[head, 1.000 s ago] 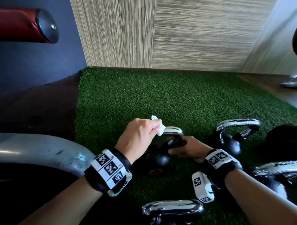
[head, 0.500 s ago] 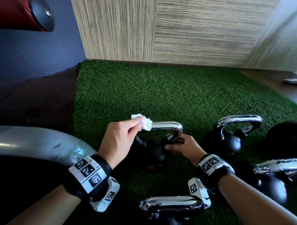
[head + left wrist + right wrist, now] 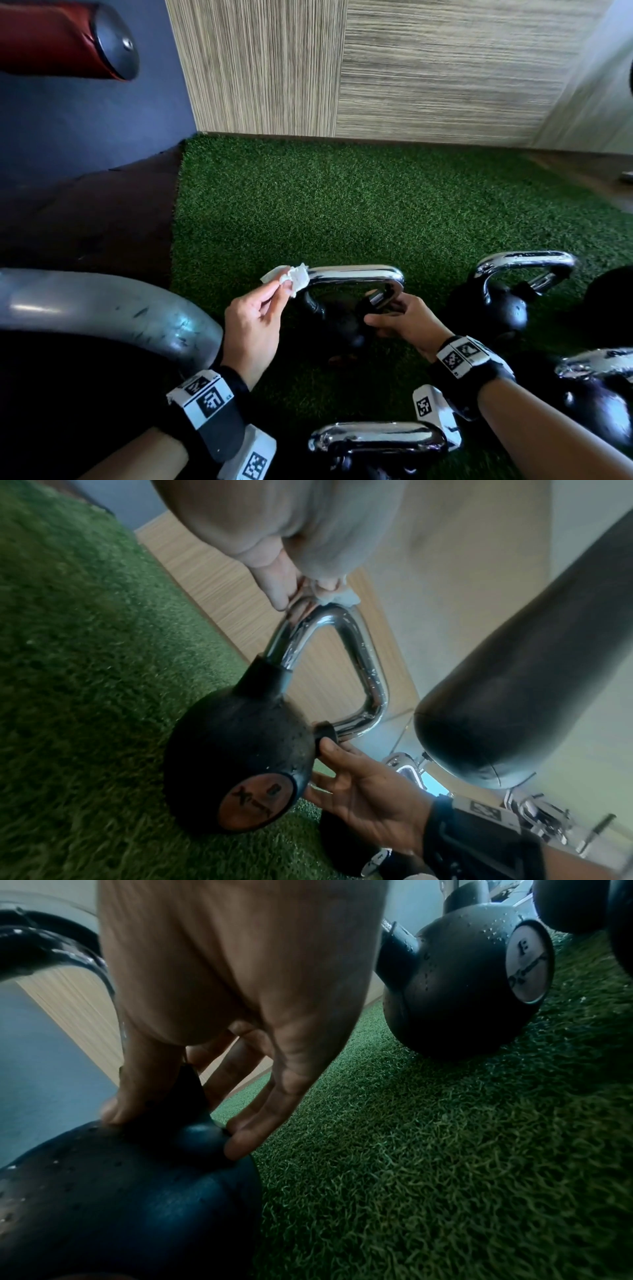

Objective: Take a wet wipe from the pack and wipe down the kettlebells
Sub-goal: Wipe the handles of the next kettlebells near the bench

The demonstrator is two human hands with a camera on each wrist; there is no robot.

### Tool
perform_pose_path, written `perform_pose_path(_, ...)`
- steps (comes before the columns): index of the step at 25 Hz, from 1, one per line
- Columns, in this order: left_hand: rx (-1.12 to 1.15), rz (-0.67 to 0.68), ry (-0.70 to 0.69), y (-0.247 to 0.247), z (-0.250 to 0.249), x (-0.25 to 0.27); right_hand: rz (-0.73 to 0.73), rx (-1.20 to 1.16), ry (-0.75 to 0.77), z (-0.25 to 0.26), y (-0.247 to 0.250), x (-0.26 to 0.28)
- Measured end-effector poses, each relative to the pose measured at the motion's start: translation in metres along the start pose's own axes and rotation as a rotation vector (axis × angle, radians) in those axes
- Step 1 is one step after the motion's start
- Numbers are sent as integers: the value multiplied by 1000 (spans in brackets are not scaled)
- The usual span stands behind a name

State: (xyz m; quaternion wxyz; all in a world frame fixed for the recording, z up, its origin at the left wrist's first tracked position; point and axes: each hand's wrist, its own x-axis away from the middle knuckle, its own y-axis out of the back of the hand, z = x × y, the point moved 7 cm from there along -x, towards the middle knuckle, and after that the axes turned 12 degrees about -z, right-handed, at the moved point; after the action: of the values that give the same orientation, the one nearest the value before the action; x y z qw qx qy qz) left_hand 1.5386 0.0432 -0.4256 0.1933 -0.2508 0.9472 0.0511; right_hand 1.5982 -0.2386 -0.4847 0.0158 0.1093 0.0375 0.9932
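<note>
A black kettlebell (image 3: 337, 325) with a chrome handle (image 3: 356, 275) stands on the green turf in the middle of the head view. My left hand (image 3: 253, 318) pinches a crumpled white wet wipe (image 3: 294, 279) against the handle's left corner. In the left wrist view the wipe (image 3: 337, 595) sits on the top bend of the chrome handle (image 3: 363, 664), above the black ball (image 3: 236, 753). My right hand (image 3: 400, 320) grips the right foot of the handle where it meets the ball; in the right wrist view its fingers (image 3: 260, 1115) curl round that black stub. The wipe pack is out of sight.
Other kettlebells stand close by: one at the right (image 3: 503, 301), one at the far right (image 3: 603, 394), one at the bottom (image 3: 376, 442). A grey curved metal frame (image 3: 102, 315) lies at the left. A red padded roller (image 3: 65, 41) hangs at top left. Turf (image 3: 376, 205) stretches to the wall.
My left hand slid the wipe leftward along the chrome handle, from near its middle to its left corner. The right hand kept its grip on the handle's right foot.
</note>
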Motion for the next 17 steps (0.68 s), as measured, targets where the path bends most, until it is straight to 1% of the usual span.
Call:
perform_pose_path(1,56,-9,51,-1,3,2,-1,2,-2,0,-1,0)
perform_pose_path(2,140,-16,147,-3,12,6,-5,7,-2,0,0,0)
perform_pose_path(4,269,0,385,-9,38,20,-12,35,4,0,-1,0)
perform_pose_path(5,289,12,455,-11,50,29,-15,52,11,1,-1,0)
perform_pose_path(6,265,6,475,-11,58,35,-12,66,19,1,-1,0)
perform_pose_path(7,213,-4,448,-10,61,38,-5,77,24,1,-1,1)
perform_pose_path(8,122,2,377,-8,58,37,1,92,26,1,-1,2)
perform_pose_path(10,-53,83,215,-7,41,35,14,135,38,4,0,4)
perform_pose_path(11,-118,123,167,-8,32,32,22,170,54,6,0,5)
perform_pose_path(12,-188,142,134,-6,26,29,30,215,68,8,1,6)
perform_pose_path(14,-317,134,83,-2,19,20,31,319,88,9,6,4)
perform_pose_path(17,-406,151,56,-8,18,5,2,467,91,12,17,6)
